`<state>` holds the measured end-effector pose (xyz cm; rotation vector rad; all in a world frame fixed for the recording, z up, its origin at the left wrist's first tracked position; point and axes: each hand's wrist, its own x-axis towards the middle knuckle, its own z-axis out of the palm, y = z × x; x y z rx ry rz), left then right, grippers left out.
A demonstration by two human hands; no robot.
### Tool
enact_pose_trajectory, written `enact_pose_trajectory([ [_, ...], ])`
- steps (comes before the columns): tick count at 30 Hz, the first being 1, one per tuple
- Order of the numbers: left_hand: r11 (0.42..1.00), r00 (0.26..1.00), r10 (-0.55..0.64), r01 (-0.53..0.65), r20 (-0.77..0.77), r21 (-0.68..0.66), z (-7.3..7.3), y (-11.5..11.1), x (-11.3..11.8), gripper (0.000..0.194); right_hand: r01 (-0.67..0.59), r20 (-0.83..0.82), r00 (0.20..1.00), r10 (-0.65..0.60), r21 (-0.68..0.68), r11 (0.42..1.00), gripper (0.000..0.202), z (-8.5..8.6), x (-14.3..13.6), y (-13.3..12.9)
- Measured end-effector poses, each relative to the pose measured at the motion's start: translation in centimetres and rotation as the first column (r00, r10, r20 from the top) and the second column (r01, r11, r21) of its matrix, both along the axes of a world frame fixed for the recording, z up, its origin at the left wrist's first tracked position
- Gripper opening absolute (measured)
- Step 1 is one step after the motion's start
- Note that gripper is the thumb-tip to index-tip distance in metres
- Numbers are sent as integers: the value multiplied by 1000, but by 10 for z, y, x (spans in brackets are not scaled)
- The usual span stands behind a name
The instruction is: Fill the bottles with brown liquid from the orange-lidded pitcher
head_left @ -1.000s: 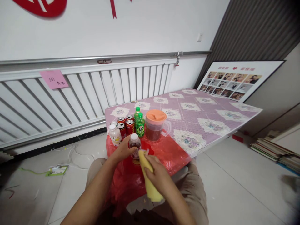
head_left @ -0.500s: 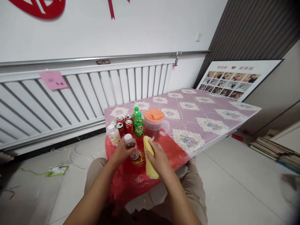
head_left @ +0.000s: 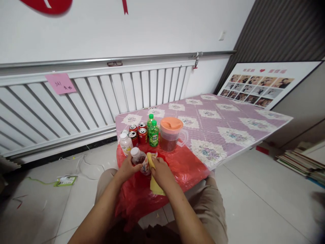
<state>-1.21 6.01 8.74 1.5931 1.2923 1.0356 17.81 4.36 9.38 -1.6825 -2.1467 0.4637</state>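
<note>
Bottle and cloth above a red plastic sheet (head_left: 188,166) at the tabletop's (head_left: 227,118) near end. The fingers of the left hand (head_left: 127,169) are wrapped round a white-capped bottle (head_left: 144,166), which leans with its cap toward that hand; the fingers of the right hand (head_left: 160,171) pinch a bunched yellow cloth (head_left: 157,187) at the bottle's other side. Judged hazards: the smooth bottle may twist or slip if the cloth presses harder than the left fingers hold; a leftward push could knock the patterned bottle (head_left: 126,144) just behind, and then the 4 cans (head_left: 142,136) beside it. The loose sheet may wrinkle under a base set down on it and tip the bottle. The 2 green-capped bottles (head_left: 153,138) and the orange-lidded pitcher (head_left: 169,140) stand farther back. Not resolved: whether the held bottle's base touches the sheet; the right fingertips, masked by hand and cloth; whether the cloth touches the label; a pale item largely hidden behind the patterned bottle; the cans' small lettering.
</note>
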Motion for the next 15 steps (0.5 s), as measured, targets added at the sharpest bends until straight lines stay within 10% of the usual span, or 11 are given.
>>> enact_pose_trajectory([
  [10,988,986,-155,153,60,29,-3,-13,-8,75,-143,3,990,143,75,987,56,53,-5,-6],
  [15,965,959,-263,263,106,14,1,-17,-17,81,-119,75,990,121,-32,992,56,40,-4,-8],
])
